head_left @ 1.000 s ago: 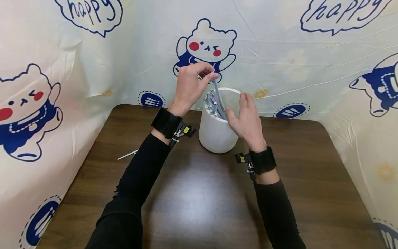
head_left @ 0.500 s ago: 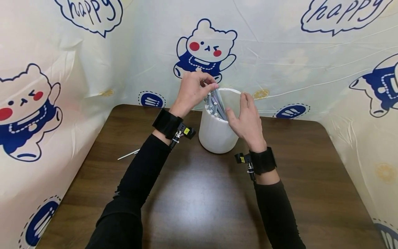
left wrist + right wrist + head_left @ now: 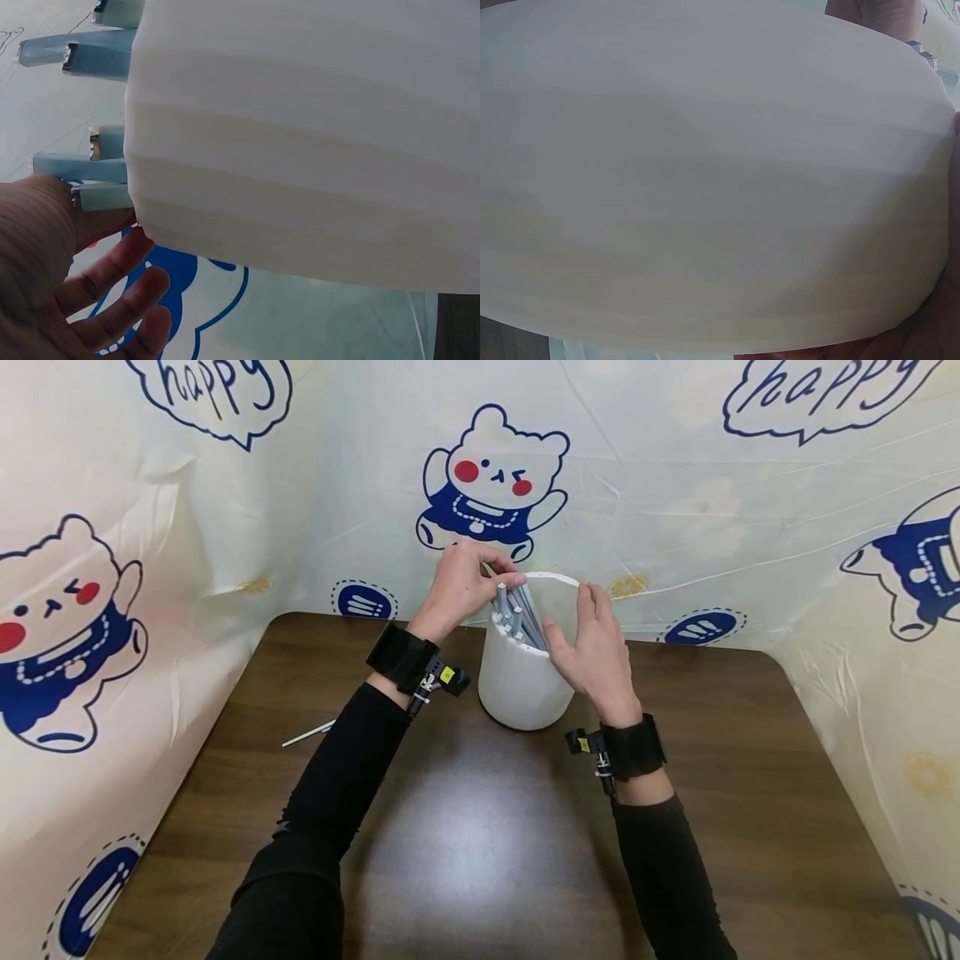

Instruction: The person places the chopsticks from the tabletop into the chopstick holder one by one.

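A white cylindrical container (image 3: 525, 693) stands upright on the table, holding several slim blue-grey wrapped sticks (image 3: 517, 622) with crimped ends. They lean to its left side. My left hand (image 3: 459, 585) is at the container's back-left rim, thumb and forefinger by the stick tops. In the left wrist view, its other fingers (image 3: 127, 307) curve loosely outside the rim. Whether a stick is between thumb and forefinger is hidden. My right hand (image 3: 596, 652) holds the container's right side, its thumb at the front rim; in the right wrist view, the white wall (image 3: 705, 187) fills most of the picture.
A thin white stick (image 3: 307, 733) lies on the brown table (image 3: 480, 835), partly behind my left forearm. A cloth (image 3: 652, 485) printed with bears hangs behind the table and along both sides. Both wrists wear black straps with small cameras.
My left hand has come down from above the container to its rim, lowering a pinched stick in among the others. My right hand has stayed on the container.
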`<state>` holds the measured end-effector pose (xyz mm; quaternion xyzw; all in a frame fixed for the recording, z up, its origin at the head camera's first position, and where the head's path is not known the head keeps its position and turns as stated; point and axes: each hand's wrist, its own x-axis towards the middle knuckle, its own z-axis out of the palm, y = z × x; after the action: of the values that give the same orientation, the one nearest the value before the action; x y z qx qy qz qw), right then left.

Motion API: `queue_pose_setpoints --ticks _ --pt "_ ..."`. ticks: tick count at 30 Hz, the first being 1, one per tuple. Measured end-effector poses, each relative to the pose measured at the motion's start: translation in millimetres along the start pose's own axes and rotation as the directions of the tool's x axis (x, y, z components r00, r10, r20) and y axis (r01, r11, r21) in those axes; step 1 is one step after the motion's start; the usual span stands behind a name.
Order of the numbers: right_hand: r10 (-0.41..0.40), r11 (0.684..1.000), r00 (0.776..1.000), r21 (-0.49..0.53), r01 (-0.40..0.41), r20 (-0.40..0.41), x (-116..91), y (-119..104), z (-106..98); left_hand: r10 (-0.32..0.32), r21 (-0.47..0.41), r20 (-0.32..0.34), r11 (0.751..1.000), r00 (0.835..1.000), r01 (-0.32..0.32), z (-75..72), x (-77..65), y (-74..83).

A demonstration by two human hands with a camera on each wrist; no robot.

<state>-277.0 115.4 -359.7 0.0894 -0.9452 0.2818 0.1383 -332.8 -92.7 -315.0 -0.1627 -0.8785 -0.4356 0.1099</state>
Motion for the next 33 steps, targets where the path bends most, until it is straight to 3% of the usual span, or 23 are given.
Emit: queue_pose_setpoints --ticks 2,4,6,9,11,14,16,18,21,25,28,33 --pt "0.002 1.0 1.0 0.001 -0.002 0.001 0 0 -1 0.015 -0.014 -0.019 1.0 1.0 -0.015 -1.9 -0.5 -2.2" --pt "0.004 1.0 1.0 0.003 -0.004 0.003 0 -1 -1 0.032 -0.042 -0.081 0.998 0.996 -0.036 -5.0 -1.8 -5.5" --pt "0.005 1.0 1.0 0.008 -0.005 0.005 0 -2 -1 0.037 -0.076 -0.182 0.996 0.983 -0.051 -9.1 -4.0 -10.8" --pt "0.009 1.0 1.0 0.009 -0.009 0.009 1 -2 -1 0.009 -0.088 -0.313 0.995 0.95 -0.039 -14.8 -9.1 -23.0" --pt "0.014 1.0 1.0 0.005 -0.014 0.01 1 -2 -1 -0.011 -0.038 -0.329 0.999 0.944 -0.002 -15.9 -13.1 -34.9" --pt "0.021 1.0 1.0 0.002 -0.021 0.008 1 -1 -1 -0.031 0.089 -0.233 0.995 0.972 0.053 -11.5 -21.3 -55.5" --pt "0.02 1.0 1.0 0.003 -0.02 0.004 1 -1 -1 -0.038 0.185 -0.125 0.981 0.991 0.061 -4.5 -27.4 -69.4" --pt "0.017 1.0 1.0 0.004 -0.017 0.0 1 -1 -1 -0.074 0.252 -0.003 0.965 0.997 0.072 4.0 -33.9 -80.2" --pt "0.012 1.0 1.0 0.006 -0.012 -0.004 2 -1 -1 -0.156 0.341 0.149 0.935 0.976 0.097 17.2 -41.3 -92.5" --pt "0.011 1.0 1.0 0.008 -0.011 -0.001 2 -1 -1 -0.261 0.433 0.282 0.893 0.923 0.12 32.4 -48.0 -107.4" --pt "0.015 1.0 1.0 0.009 -0.015 0.003 1 -1 -1 -0.288 0.494 0.327 0.864 0.9 0.097 41.2 -52.0 -118.4" --pt "0.019 1.0 1.0 0.014 -0.019 0.01 0 -2 -1 -0.308 0.544 0.335 0.835 0.891 0.084 49.5 -56.9 -130.5"
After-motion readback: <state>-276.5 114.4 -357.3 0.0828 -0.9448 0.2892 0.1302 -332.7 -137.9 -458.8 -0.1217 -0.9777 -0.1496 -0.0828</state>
